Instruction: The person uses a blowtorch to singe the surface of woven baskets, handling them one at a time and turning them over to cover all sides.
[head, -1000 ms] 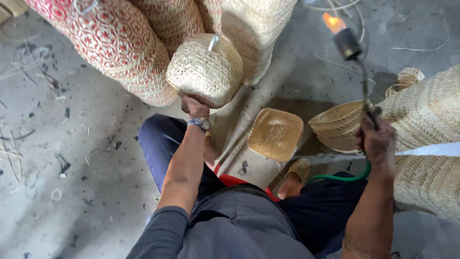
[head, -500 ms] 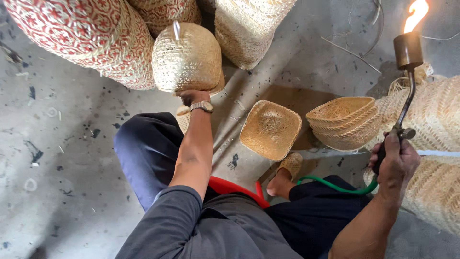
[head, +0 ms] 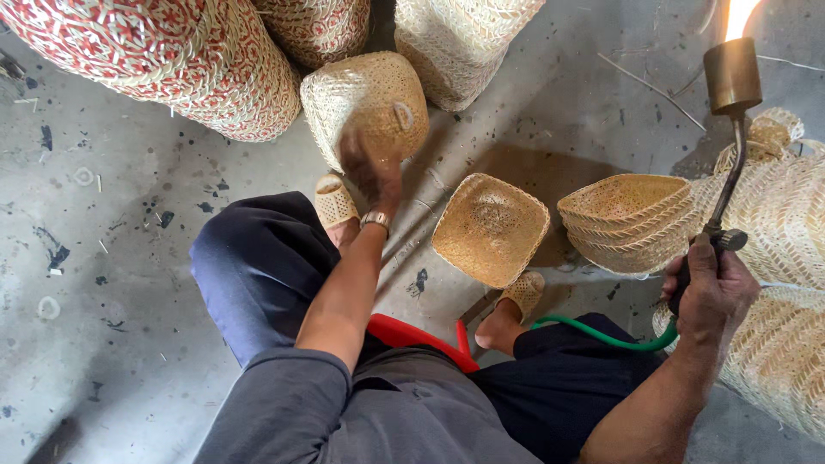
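Head view: small woven basket [head: 365, 103] now lower and turned versus half a second ago, gripped from below by left hand [head: 369, 167], just beside big red-patterned basket [head: 155, 60]. Right hand [head: 709, 288] clenched on gas torch [head: 730, 120], raised since a second ago, flame up, well apart from basket. Means singeing paused, basket being repositioned. Shallow trays [head: 627, 219] stacked near torch, single tray [head: 490, 228] between feet.

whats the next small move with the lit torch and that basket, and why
Probably bring the torch down toward the small woven basket. The flame burns upright, well clear of it, in the right hand, while the left hand holds the basket up, off the floor.
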